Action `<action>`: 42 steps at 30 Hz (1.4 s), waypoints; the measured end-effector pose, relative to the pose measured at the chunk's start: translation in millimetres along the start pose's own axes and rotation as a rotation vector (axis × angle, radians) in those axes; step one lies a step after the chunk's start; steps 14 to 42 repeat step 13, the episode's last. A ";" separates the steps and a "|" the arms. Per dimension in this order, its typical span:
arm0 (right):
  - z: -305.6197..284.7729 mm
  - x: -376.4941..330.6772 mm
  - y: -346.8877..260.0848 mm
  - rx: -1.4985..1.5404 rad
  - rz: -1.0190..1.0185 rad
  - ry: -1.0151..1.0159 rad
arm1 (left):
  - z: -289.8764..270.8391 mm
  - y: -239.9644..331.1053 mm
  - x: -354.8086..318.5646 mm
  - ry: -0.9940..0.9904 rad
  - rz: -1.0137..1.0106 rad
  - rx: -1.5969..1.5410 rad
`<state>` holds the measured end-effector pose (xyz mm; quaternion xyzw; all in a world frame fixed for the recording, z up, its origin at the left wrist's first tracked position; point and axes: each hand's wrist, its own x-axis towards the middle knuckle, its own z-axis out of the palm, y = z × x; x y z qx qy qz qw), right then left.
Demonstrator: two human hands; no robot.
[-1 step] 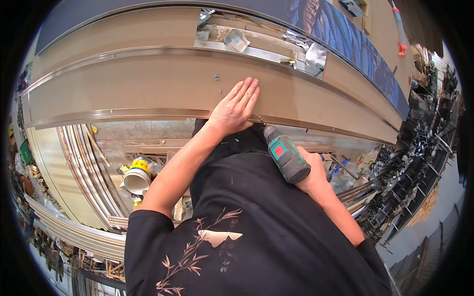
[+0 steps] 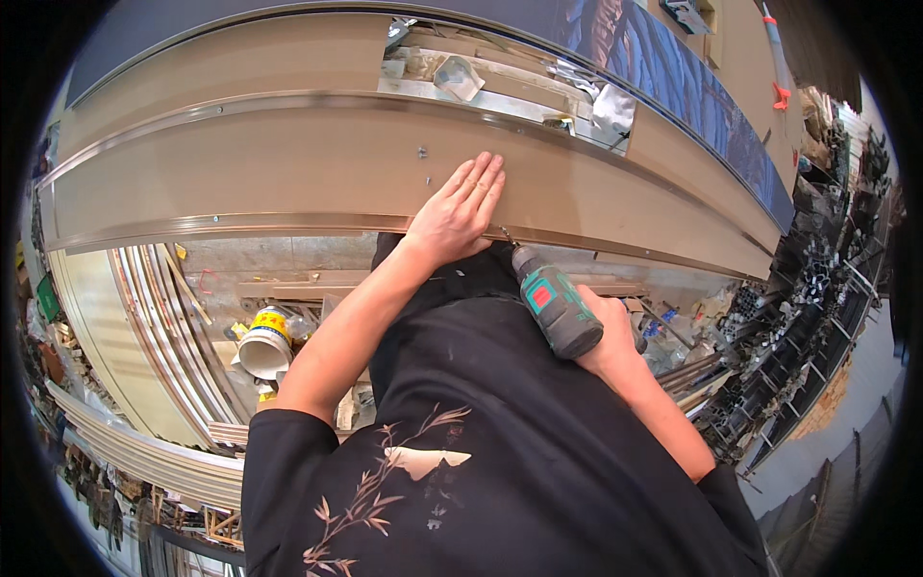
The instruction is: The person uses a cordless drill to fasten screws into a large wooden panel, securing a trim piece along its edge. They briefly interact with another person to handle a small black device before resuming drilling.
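A long tan board [image 2: 288,159] with metal edge trim [image 2: 279,223] lies across in front of me. My left hand [image 2: 456,207] rests flat on the board near its close edge, fingers stretched out. Just left of its fingertips, several small screws [image 2: 423,152] lie on the board. My right hand [image 2: 608,335] is wrapped round a green and black cordless drill [image 2: 558,306], its handle mostly hidden. The drill's bit [image 2: 508,234] points at the near trim, just right of my left hand; I cannot tell if it touches.
Beyond the board are a cutout [image 2: 519,72] showing scraps below and a dark blue patterned panel [image 2: 663,82]. A white and yellow bucket [image 2: 264,346] stands low at left, beside long strips [image 2: 163,327]. Piled metal profiles [image 2: 798,317] fill the right side.
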<state>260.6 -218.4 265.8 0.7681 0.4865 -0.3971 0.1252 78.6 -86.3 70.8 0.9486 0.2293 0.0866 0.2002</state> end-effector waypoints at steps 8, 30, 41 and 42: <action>-7.9 14.8 15.0 -0.185 -0.096 -0.076 | 26.6 0.4 -0.6 0.196 -0.002 0.127; -9.7 17.3 15.5 -0.314 -0.137 -0.062 | 21.9 -0.9 0.5 0.149 -0.008 0.120; -9.7 17.3 15.5 -0.314 -0.137 -0.062 | 21.9 -0.9 0.5 0.149 -0.008 0.120; -9.7 17.3 15.5 -0.314 -0.137 -0.062 | 21.9 -0.9 0.5 0.149 -0.008 0.120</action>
